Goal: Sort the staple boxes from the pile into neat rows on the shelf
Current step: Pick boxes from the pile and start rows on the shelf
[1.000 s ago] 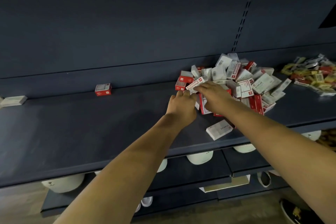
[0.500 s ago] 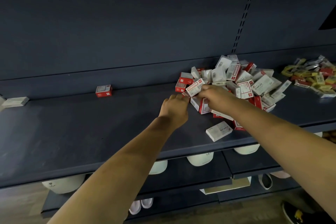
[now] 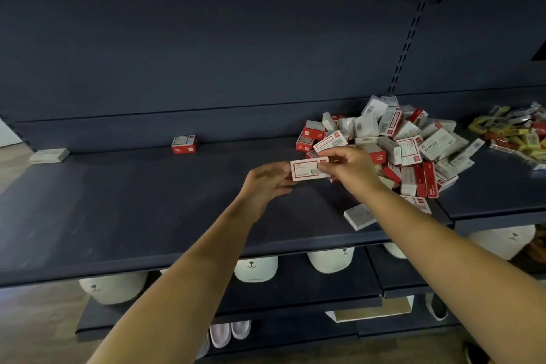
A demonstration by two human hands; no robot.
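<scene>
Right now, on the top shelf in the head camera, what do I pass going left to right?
Flat white box → lone red box → left hand → held box → right hand → staple box pile → yellow packet pile.

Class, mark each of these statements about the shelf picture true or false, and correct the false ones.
1. Both hands hold one box. True: left hand, right hand.
2. The pile lies left of the hands. False: it lies to their right.
3. A lone red box stands at the back of the shelf. True.
4. Neat rows already fill the shelf. False: no row is in view.
5. Shoes show beneath the shelves. True: white shoes.
</scene>
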